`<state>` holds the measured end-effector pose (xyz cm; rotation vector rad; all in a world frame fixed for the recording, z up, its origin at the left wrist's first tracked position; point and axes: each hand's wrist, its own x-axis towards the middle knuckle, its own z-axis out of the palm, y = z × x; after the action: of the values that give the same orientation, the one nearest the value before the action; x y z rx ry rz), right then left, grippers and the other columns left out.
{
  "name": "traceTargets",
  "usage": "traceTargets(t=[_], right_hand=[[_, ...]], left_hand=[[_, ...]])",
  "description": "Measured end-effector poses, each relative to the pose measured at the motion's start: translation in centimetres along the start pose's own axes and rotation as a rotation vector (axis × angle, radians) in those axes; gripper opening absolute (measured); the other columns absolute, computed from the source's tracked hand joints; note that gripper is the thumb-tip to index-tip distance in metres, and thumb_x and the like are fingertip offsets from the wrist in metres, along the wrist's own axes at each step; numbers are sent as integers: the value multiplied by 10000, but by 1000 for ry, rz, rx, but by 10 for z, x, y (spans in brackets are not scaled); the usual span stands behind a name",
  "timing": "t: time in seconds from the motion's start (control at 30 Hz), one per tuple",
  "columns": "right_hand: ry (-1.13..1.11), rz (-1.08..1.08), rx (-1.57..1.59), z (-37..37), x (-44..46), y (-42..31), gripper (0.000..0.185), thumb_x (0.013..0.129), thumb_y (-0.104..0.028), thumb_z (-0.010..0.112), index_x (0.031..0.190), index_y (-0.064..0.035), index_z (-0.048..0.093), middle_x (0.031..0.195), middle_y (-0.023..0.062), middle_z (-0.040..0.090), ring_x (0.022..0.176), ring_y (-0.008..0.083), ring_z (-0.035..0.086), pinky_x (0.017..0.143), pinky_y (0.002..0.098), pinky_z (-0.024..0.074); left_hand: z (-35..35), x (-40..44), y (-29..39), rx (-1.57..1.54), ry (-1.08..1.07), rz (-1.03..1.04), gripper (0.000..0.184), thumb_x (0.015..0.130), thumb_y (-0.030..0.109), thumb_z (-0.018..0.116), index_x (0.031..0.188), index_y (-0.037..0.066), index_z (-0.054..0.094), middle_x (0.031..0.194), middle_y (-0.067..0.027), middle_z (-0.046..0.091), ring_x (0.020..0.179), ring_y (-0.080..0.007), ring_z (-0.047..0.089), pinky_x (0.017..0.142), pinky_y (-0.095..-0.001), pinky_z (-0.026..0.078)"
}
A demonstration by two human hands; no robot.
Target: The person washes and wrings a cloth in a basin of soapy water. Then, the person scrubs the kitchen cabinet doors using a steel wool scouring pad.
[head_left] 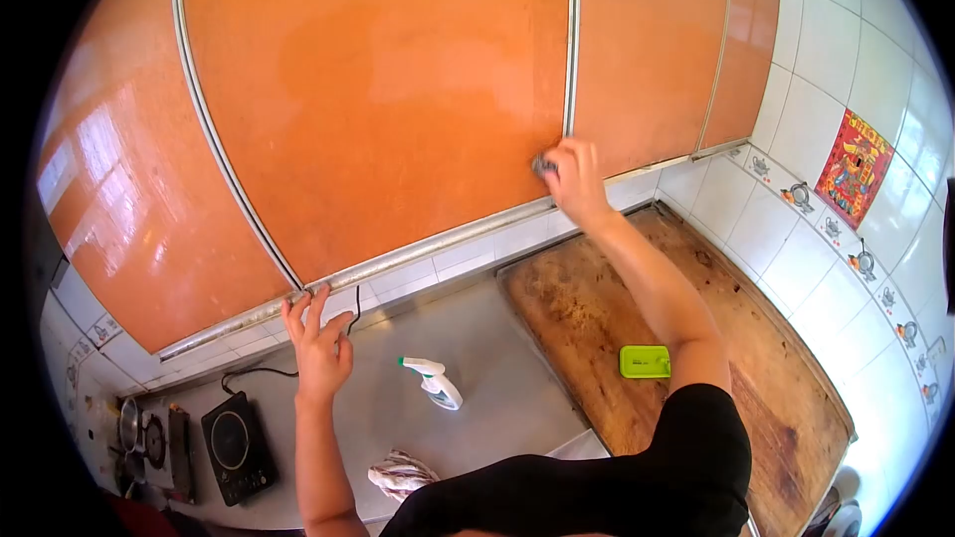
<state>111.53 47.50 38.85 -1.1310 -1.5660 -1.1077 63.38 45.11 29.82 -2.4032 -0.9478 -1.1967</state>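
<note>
My right hand [577,174] is closed on a small dark grey steel wool scrubber [543,165], mostly hidden by the fingers. It is at the lower right corner of a large orange cabinet door [378,89], beside the upright metal strip [572,50]. Farther left, my left hand [320,343] has its fingers apart, with the fingertips at the cabinet's metal bottom rail [418,247]. Nothing shows in that hand. A white spray bottle [436,385] with a green nozzle tip is on the steel counter [477,338] between my arms.
A crumpled cloth [401,475] lies near the counter's front edge. At left are a black induction cooker [239,447] with a cord and a gas stove [164,447]. A green plastic box [645,362] rests on the stained wooden board [776,408]. White tiles [826,50] cover the right wall.
</note>
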Motion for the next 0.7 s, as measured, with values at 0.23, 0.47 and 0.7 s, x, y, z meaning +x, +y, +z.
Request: traceTargets(t=[0.23, 0.47, 0.7], right_hand=[[354, 25, 43, -37, 225, 16, 260, 940, -208, 629, 1100, -3, 620, 1106, 205, 606, 1016, 392, 570, 862, 463, 472], [82, -31, 41, -2, 1, -1, 341, 820, -183, 688, 1121, -38, 624, 1092, 204, 574, 1045, 400, 536, 936, 557, 421], [266, -53, -88, -33, 154, 2, 295, 830, -145, 722, 1098, -78, 616, 1092, 185, 554, 1000, 392, 519, 848, 493, 452]], left_hand=[[0, 0, 3, 15, -4, -20, 324, 687, -50, 611, 964, 78, 722, 1416, -123, 531, 1314, -395, 403, 1165, -621, 179], [0, -2, 0, 3, -1, -12, 321, 695, -48, 602, 966, 80, 718, 1411, -121, 535, 1311, -396, 405, 1164, -622, 179], [1, -1, 4, 13, -4, -26, 317, 703, -47, 604, 966, 86, 719, 1404, -114, 539, 1324, -388, 392, 1172, -611, 165]])
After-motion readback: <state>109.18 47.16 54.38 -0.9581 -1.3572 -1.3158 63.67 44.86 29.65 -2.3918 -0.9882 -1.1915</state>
